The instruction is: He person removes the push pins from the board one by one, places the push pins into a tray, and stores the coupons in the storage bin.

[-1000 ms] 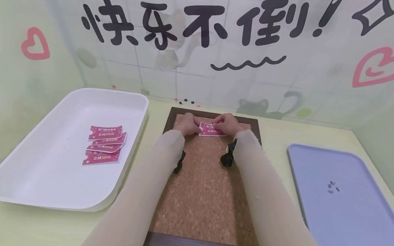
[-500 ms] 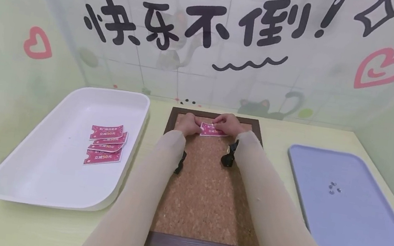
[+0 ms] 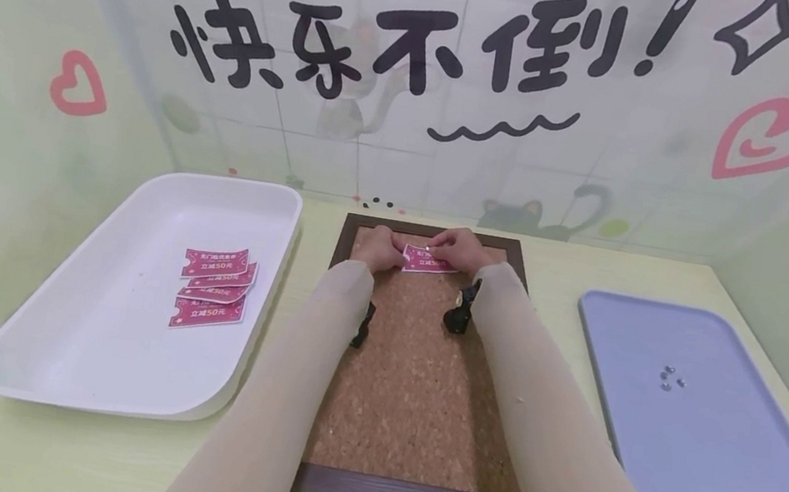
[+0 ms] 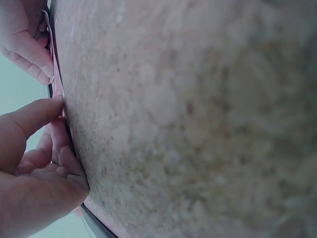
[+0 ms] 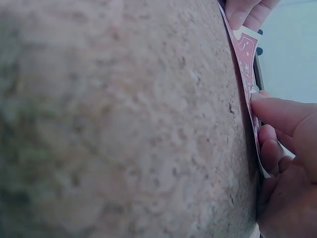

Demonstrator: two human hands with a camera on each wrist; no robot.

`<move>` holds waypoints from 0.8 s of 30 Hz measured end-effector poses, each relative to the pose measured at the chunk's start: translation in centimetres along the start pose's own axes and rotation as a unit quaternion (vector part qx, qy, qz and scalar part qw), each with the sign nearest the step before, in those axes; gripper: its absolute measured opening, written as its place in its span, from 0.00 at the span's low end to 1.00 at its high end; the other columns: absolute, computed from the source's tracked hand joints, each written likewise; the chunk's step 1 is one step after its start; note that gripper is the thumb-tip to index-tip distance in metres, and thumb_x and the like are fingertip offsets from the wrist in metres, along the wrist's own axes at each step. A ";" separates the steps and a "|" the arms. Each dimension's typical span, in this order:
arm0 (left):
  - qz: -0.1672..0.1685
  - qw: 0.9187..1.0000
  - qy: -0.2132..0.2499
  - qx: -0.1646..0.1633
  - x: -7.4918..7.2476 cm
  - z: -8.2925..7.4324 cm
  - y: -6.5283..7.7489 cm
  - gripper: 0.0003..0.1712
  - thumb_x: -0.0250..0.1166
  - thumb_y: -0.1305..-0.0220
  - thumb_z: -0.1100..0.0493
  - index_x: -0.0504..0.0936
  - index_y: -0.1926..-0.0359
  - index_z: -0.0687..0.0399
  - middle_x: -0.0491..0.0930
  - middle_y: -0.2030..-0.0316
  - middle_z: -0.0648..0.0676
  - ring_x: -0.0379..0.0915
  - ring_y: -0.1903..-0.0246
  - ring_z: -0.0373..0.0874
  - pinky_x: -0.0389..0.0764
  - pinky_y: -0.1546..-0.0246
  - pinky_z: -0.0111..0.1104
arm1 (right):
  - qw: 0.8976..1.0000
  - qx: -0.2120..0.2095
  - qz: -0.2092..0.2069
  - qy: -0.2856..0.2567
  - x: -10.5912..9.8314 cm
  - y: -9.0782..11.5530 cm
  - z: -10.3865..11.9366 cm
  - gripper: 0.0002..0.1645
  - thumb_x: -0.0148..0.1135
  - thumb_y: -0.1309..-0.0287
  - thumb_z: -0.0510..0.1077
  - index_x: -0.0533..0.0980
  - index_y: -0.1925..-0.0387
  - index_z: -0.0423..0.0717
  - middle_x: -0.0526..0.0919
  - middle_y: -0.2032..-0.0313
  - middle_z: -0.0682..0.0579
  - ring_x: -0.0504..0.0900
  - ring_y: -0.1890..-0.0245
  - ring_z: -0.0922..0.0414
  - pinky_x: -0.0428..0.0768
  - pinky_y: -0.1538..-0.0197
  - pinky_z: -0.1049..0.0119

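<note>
A pink coupon with white lettering point(image 3: 419, 262) lies at the top of a framed cork board point(image 3: 413, 383). My left hand point(image 3: 381, 249) holds its left end, thumb on the printed face, as the left wrist view shows. At the coupon's upper middle, my right hand point(image 3: 460, 250) pinches a small clear thumbtack point(image 5: 255, 89) between thumb and index finger; its tip is hidden. The right hand's other fingers point(image 5: 270, 148) curl beside the coupon's right end, which lifts slightly off the cork in the right wrist view.
On the left stands a white tray point(image 3: 81, 320) with several overlapping pink coupons point(image 3: 210, 287). A blue-lilac tray point(image 3: 713, 459) on the right bears several small clear tacks point(image 3: 669, 377). Behind the board rises a wall point(image 3: 405, 172) with dark lettering.
Both hands stay at the coupon with almost no movement. The whole head view shifts slightly to the right.
</note>
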State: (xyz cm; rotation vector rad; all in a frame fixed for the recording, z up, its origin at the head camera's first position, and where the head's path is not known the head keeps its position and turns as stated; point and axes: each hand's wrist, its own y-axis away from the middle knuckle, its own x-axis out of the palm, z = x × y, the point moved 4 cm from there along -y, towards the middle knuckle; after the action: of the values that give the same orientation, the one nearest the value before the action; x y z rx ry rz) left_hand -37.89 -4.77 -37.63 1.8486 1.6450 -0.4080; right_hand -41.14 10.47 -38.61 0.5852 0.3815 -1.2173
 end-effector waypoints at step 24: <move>-0.005 1.000 0.004 -0.001 0.0 0.2 -0.3 0.09 0.65 0.45 0.65 0.82 0.61 0.63 0.80 0.62 0.58 0.71 0.68 0.44 0.71 0.69 0.31 | 1.000 0.008 -0.001 0.018 -0.1 -0.3 0.0 0.17 0.54 0.37 0.44 0.77 0.54 0.36 0.77 0.57 0.43 0.71 0.59 0.52 0.68 0.58 0.66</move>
State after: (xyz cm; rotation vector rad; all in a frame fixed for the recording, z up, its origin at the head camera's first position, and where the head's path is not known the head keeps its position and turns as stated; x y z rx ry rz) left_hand -38.14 -4.85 -37.85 1.8431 1.6606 -0.4042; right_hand -41.42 10.45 -38.61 0.6223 0.4034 -1.2143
